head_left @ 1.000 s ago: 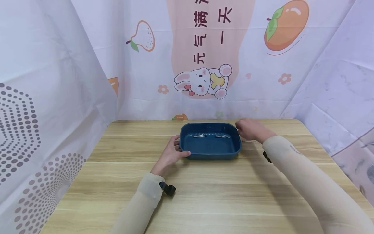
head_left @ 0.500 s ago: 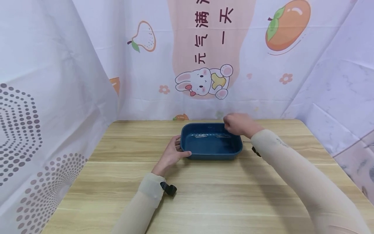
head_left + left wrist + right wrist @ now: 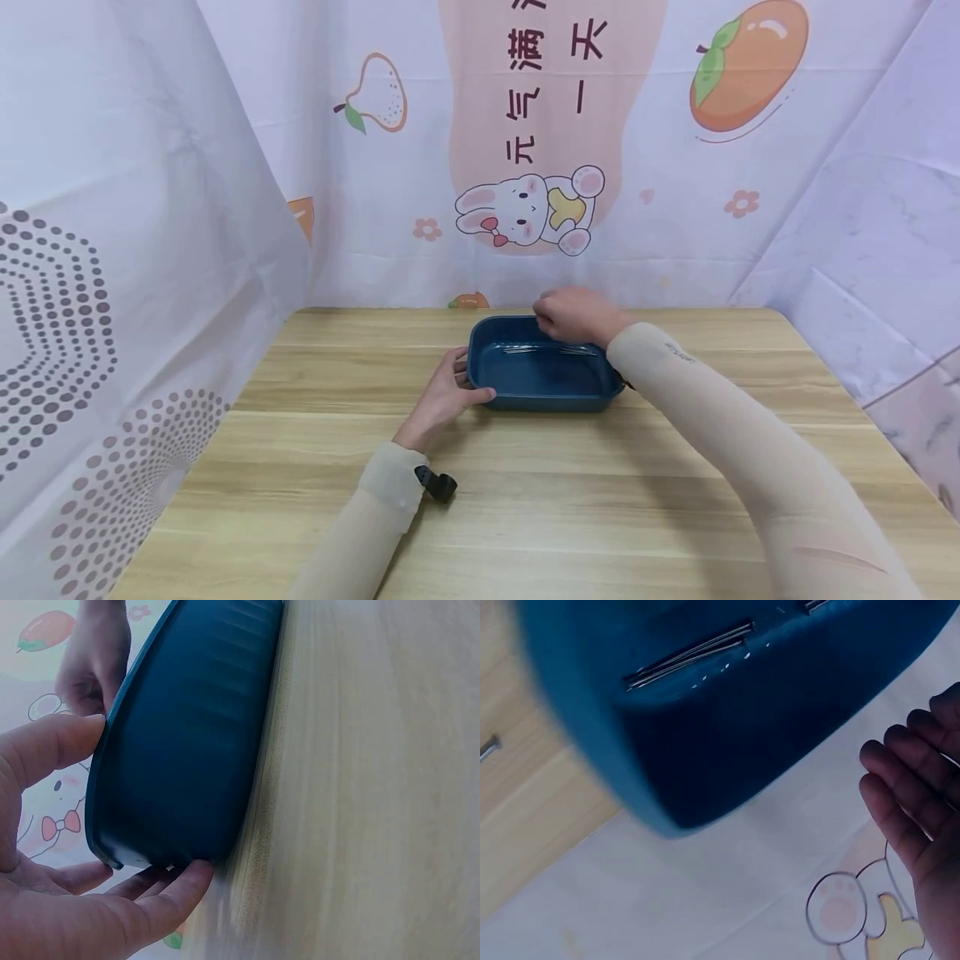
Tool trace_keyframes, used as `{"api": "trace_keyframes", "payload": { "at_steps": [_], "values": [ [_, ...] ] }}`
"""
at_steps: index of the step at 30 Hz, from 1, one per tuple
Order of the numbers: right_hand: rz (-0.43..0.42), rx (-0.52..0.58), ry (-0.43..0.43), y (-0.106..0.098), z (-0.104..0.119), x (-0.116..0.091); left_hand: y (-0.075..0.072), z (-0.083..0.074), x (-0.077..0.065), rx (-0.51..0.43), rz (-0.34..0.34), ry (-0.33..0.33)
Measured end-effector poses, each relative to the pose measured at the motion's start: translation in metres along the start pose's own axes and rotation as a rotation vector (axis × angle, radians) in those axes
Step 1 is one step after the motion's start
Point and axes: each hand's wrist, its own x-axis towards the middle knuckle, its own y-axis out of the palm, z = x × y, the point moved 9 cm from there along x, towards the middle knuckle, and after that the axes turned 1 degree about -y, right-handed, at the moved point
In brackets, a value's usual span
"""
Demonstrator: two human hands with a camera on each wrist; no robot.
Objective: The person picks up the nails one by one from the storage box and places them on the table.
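A dark blue rectangular dish [image 3: 551,403] stands on the table. My left hand [image 3: 442,400] grips its left end, thumb [image 3: 64,742] at the rim and the other fingers against the wall in the left wrist view. Above the far rim is my right hand [image 3: 576,317], its fingers [image 3: 911,772] bent in the right wrist view. I cannot tell whether it pinches anything, since the thumb and fingertips are partly hidden. Inside the dish lie thin metal nails in two groups, one of them a small bundle of nails [image 3: 694,656].
A loose nail [image 3: 489,748] lies on the wooden table [image 3: 525,500] beyond the dish's right end. Behind the table's far edge hangs a printed curtain [image 3: 375,275], with white cloth [image 3: 187,250] on the left side.
My right hand has moved left, from the dish's right end to above its far rim near the middle. The left hand keeps its hold, and the dish stays in place on the table.
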Motion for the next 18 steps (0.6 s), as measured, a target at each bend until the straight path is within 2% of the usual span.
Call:
{"api": "trace_keyframes", "payload": {
  "at_steps": [6,9,13,14,18],
  "values": [
    [0.019,-0.015,-0.031,0.008,0.011,0.018,0.000,0.000,0.000,0.002,0.003,-0.008],
    [0.011,-0.029,-0.064,0.012,0.018,0.026,0.000,-0.004,-0.003,0.003,0.009,-0.012],
    [0.013,-0.035,-0.106,0.024,0.025,0.033,0.000,-0.005,-0.003,0.007,0.010,-0.013],
    [0.015,-0.036,-0.116,0.028,0.026,0.034,0.000,-0.001,0.000,0.011,0.003,-0.013],
    [0.071,-0.061,-0.129,0.045,0.030,0.037,0.000,0.000,0.000,0.026,-0.006,-0.016]
  ]
}}
